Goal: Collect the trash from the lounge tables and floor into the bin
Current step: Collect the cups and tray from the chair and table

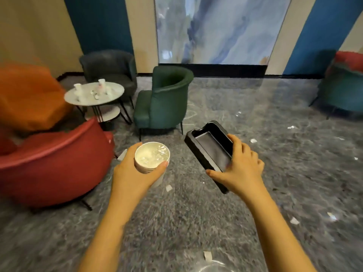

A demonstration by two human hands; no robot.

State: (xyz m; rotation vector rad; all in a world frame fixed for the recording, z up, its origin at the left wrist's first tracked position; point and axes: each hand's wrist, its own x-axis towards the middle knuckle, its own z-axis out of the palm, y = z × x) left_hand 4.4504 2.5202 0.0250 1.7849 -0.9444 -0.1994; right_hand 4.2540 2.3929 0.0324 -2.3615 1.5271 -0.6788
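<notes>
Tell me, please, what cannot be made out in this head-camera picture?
1. The bin: nowhere in the head view, outside the frame.
2. Things on the round table: head view, too small and blurred to name.
3. What lies inside the paper cups in the left hand: shiny, but unclear through blur.
4. The black tray: its near side is covered by the right hand.
5. The chair at the right edge: cut off and smeared.

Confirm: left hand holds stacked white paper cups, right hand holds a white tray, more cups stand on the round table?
Wrong colour: the head view shows the right hand holding a black tray; the left hand does hold paper cups.
</notes>
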